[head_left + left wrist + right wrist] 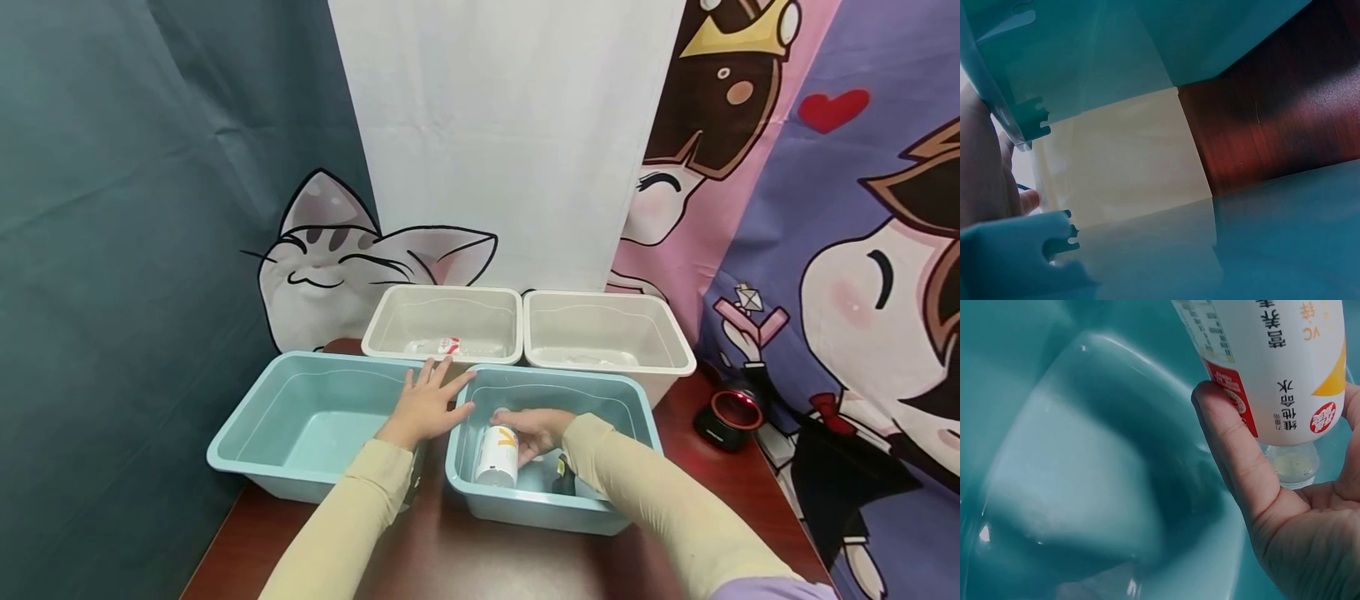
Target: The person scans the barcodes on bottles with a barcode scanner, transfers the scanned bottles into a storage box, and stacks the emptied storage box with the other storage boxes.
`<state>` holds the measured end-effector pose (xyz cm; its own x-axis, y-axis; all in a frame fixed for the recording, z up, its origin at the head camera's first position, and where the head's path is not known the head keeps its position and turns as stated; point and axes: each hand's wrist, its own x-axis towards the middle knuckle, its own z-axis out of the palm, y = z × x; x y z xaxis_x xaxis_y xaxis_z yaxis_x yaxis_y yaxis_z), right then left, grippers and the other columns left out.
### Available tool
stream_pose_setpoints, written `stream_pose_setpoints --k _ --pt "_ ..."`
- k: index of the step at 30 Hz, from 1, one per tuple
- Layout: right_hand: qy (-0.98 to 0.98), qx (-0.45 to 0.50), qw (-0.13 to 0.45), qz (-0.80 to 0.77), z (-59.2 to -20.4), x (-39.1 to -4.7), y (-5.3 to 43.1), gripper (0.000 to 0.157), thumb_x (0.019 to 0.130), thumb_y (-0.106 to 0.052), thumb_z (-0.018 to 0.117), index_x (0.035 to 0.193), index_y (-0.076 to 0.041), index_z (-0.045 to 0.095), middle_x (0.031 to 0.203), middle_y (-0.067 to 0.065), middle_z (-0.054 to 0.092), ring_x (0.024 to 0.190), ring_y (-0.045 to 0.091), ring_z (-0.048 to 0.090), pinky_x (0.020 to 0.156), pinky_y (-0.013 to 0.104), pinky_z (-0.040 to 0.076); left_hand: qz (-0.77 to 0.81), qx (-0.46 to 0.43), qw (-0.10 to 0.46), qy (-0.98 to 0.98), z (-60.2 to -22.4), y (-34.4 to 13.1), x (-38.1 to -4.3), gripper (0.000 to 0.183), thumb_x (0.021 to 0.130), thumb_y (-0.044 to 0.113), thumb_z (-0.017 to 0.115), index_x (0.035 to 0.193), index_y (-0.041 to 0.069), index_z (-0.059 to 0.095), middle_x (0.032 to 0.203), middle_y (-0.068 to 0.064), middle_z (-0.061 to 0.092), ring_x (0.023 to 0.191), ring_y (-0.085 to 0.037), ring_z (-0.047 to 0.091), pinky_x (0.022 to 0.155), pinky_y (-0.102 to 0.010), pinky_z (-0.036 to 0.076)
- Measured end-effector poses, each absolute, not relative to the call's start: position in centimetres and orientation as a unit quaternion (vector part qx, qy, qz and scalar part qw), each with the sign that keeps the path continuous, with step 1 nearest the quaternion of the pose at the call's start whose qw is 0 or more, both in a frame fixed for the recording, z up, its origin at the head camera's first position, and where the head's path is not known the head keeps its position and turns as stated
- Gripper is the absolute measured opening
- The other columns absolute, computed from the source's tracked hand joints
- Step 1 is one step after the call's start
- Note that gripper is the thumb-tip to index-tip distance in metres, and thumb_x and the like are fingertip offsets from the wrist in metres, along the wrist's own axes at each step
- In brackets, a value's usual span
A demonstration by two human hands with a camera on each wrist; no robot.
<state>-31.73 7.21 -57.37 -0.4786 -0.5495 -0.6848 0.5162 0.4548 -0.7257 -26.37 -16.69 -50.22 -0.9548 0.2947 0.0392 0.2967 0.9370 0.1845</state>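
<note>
My right hand (pixel 538 428) is inside the right blue bin (pixel 551 504) and grips a bottle (pixel 498 457) with a white printed label. In the right wrist view, the bottle (pixel 1272 369) has red and orange marks, and its narrow clear end points toward the palm, between thumb and fingers. My left hand (pixel 424 410) is spread with fingers apart, above the neighbouring rims of the left blue bin (pixel 255 417) and the right one. Only the edge of that hand (pixel 985 165) shows in the left wrist view.
A dark item (pixel 564 477) lies in the right blue bin near my right sleeve. Behind stand two cream bins; the left cream bin (pixel 442 293) holds a clear item with a red-and-white label (pixel 449 345), beside the right cream bin (pixel 600 302). A black device (pixel 727 421) glows red at right.
</note>
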Motion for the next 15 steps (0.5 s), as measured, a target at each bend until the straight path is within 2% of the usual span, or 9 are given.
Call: stream_pose_setpoints --k 8,15 --pt "0.690 -0.028 0.498 -0.523 -56.4 -31.6 7.6 0.057 0.102 -0.051 0.049 0.123 0.001 0.059 0.101 0.017 0.071 0.079 0.023 0.073 0.069 0.040 0.063 -0.097 -0.154 0.009 -0.983 -50.1 -16.8 -26.2 0.064 0.099 0.063 0.046 0.157 0.039 0.036 0.168 -0.012 0.019 0.153 -0.044 0.014 0.116 -0.072 0.015" --pt "0.694 -0.035 0.483 -0.533 -55.3 -31.8 7.9 0.059 0.100 -0.052 0.051 0.122 0.003 0.060 0.099 0.017 0.071 0.077 0.023 0.074 0.068 0.039 0.063 -0.095 -0.154 0.010 -0.983 -50.2 -16.7 -26.3 0.065 0.098 0.066 0.042 0.157 0.039 0.036 0.168 -0.013 0.020 0.153 -0.044 0.014 0.116 -0.071 0.015"
